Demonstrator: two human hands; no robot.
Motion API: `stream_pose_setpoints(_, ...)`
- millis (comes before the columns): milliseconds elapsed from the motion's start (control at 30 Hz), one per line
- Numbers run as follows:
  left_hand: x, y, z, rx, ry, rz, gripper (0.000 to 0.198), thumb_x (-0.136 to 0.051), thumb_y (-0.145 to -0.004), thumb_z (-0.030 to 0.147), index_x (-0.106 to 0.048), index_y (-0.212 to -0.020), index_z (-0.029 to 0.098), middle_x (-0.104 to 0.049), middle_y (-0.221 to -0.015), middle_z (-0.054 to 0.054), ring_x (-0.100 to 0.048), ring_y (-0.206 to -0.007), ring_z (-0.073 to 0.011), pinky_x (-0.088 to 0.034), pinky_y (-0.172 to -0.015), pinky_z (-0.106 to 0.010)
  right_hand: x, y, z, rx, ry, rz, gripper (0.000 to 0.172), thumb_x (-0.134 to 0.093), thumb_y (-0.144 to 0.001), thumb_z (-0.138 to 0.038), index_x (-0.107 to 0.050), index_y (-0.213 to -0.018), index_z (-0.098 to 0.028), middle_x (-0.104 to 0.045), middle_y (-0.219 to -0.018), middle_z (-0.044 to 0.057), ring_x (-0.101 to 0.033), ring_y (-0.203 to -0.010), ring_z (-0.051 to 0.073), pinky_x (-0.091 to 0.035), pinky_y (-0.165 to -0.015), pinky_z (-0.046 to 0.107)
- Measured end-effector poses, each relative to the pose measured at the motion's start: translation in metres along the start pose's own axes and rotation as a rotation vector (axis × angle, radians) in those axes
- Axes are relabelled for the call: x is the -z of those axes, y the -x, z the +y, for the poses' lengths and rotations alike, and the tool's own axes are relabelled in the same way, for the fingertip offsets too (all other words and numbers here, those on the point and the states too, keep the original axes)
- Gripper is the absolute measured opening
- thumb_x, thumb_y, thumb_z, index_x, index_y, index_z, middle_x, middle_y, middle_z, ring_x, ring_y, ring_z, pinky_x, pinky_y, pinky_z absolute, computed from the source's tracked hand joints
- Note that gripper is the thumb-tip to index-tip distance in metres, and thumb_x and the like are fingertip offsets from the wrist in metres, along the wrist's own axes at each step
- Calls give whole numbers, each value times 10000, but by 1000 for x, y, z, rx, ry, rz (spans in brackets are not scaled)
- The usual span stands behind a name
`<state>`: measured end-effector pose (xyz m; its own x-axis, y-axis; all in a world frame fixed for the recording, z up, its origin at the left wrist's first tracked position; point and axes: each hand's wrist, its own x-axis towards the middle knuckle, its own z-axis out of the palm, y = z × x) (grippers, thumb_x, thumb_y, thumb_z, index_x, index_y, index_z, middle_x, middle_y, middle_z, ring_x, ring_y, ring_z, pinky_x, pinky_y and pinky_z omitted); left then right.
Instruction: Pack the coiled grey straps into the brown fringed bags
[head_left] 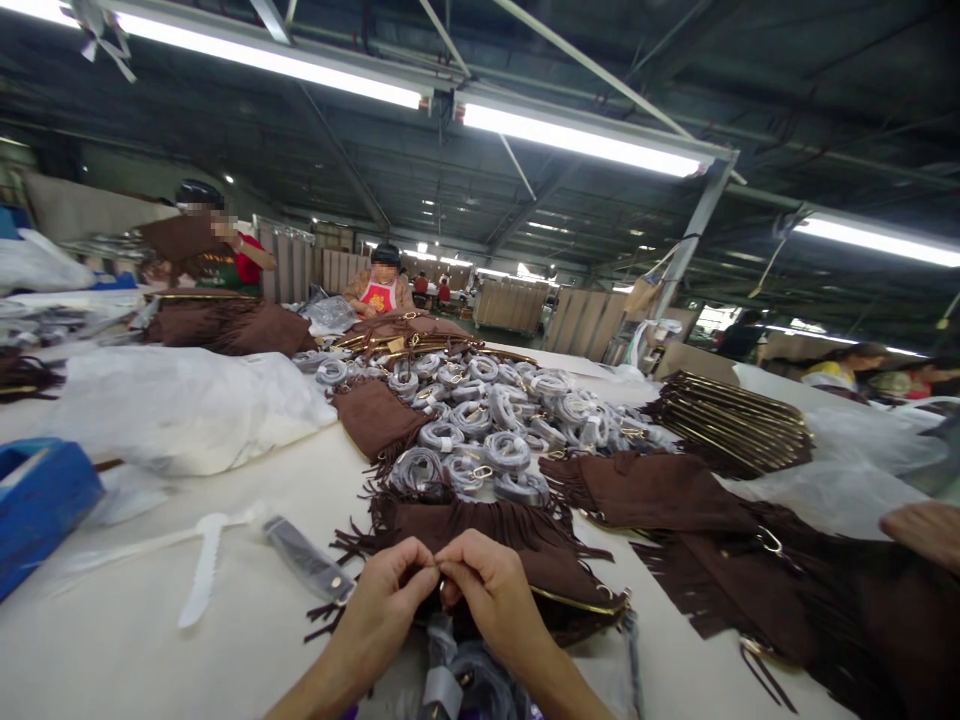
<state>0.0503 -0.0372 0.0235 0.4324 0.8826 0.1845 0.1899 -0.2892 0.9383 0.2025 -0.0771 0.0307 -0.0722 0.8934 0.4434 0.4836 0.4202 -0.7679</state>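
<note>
My left hand (pixel 390 600) and my right hand (pixel 491 590) meet at the front edge of a brown fringed bag (pixel 472 530), thumbs and forefingers pinched. Whatever small piece lies between the fingertips is too small to make out. The bag lies flat, its gold-toned zipper edge (pixel 577 603) towards me at the right. Just below my fingers sits a wrapped, coiled strap (pixel 480 680), partly hidden by my right forearm. To the left of my left hand, a flat dark strap in clear plastic (pixel 307 560) rests on the table.
Plastic-wrapped coiled straps (pixel 506 450) form a heap beyond the bag. More brown fringed bags (pixel 652 490) lie at right, near a stack of gold-edged pieces (pixel 735 425). At left are a blue box (pixel 45 510), white plastic (pixel 187 405) and a white tie (pixel 201 575). Another person's hand (pixel 926 530) reaches in.
</note>
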Motion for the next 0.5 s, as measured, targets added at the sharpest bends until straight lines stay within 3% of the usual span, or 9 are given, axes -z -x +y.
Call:
stream_pose_setpoints(133,0,1,-1,-2,-51,-4,216,-475,-773,334,-527,-621,189,-517,-613,24,-462,-629,-154,-346,-598,-256,4,-1,-4,108,113,-32,272,-482,-932,-207,-669,-736,-176,-577,-686,2,-563,-667,127,-419,-635,233)
stream_pose_setpoints(200,0,1,0,2,-65,-17,214,-473,-778,333,-530,-629,189,-517,-615,27,-458,-624,-151,-341,-593,-254,4,-1,-2,36,30,-47,233,-510,-910,-210,-688,-764,-176,-598,-672,1,-580,-642,128,-440,-628,232)
stream_pose_setpoints(367,2,1,2,27,-64,-40,192,-483,-762,323,-541,-640,187,-509,-605,37,-450,-602,-140,-332,-571,-242,-1,-2,7,-306,-331,-22,104,-631,-791,-254,-666,-786,-156,-639,-592,-10,-618,-546,142,-500,-565,240)
stream_pose_setpoints(500,2,1,1,58,-60,-69,179,-480,-756,310,-554,-649,187,-507,-588,43,-451,-562,-132,-329,-541,-233,-2,-1,12,-338,-416,-46,118,-636,-773,-270,-641,-746,-155,-640,-576,-13,-600,-531,130,-505,-570,239)
